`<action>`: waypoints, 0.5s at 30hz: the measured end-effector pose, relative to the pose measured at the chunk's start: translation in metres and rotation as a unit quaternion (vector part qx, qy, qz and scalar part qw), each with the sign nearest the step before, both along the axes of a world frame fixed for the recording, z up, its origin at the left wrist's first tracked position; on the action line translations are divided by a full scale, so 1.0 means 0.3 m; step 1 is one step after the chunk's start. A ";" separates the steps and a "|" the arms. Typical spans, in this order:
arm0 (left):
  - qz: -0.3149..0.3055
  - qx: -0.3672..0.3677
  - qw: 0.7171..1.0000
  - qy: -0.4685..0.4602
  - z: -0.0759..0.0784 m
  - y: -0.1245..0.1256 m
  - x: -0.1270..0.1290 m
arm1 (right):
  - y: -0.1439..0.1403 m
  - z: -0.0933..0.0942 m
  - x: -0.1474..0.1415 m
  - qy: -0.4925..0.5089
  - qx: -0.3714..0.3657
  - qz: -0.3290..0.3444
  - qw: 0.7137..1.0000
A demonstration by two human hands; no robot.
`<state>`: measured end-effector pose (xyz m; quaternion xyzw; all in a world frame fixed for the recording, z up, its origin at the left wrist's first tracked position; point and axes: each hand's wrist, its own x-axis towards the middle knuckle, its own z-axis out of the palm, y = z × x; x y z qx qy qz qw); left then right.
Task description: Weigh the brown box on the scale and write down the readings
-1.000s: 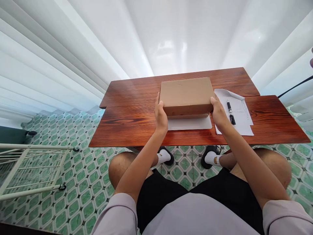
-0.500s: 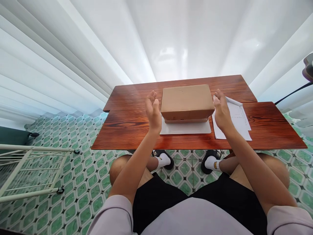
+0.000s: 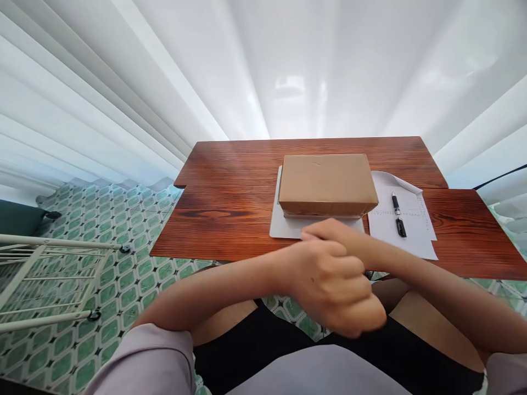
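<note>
My left hand (image 3: 340, 285) is curled into a fist above my lap, in front of the table edge, and nothing shows in it. Behind it my right hand (image 3: 329, 229) reaches across from the other side, its fingers mostly hidden by the left fist. Past both hands, a closed brown cardboard box (image 3: 327, 178) rests on a flat, pale grey-white slab (image 3: 276, 222). Neither hand touches the box.
Right of the box lie white sheets of paper (image 3: 418, 241) with a black pen (image 3: 397, 214) on top. They share a reddish-brown wooden table (image 3: 222, 219). A white metal rack (image 3: 53, 280) on casters stands at the left, and white curtains (image 3: 230, 66) hang behind.
Both hands have left the two sides of the box and come inward and back, crossing in front of me. The left hand has closed into a fist. The pen now shows.
</note>
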<state>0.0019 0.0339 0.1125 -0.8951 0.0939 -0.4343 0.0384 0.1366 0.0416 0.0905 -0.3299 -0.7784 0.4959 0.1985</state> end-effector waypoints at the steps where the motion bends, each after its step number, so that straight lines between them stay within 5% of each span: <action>1: -0.001 0.004 1.000 -0.002 -0.023 -0.021 0.014 | 0.002 -0.015 -0.020 -0.020 -0.012 0.036 0.999; 4: -0.042 0.075 0.996 -0.005 -0.103 -0.085 0.038 | 0.014 -0.057 -0.077 -0.044 -0.041 0.115 0.992; 7: 0.018 0.146 0.981 0.128 -0.193 -0.136 0.039 | 0.030 -0.111 -0.119 -0.064 -0.045 0.139 0.987; 15: 0.023 0.182 0.979 0.085 -0.483 -0.212 0.028 | 0.016 -0.255 -0.181 0.012 -0.063 0.150 0.987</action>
